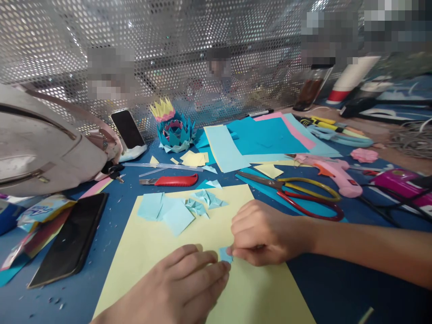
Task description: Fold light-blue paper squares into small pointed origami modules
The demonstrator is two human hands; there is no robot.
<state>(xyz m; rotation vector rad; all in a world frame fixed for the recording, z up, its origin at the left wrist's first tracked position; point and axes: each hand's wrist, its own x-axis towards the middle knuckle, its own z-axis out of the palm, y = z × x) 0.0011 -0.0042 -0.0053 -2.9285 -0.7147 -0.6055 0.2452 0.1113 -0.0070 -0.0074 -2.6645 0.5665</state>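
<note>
Steadying small blue paper (225, 255) lower centre, likely for a crease; left hand (189, 279) loosely open, fingertips at near edge; right hand (263, 234) curled, pinching right edge.

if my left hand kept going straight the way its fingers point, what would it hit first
Likely the small blue paper at the left hand's fingertips, then the right hand just beyond, though exact depth is hard to judge.
</note>
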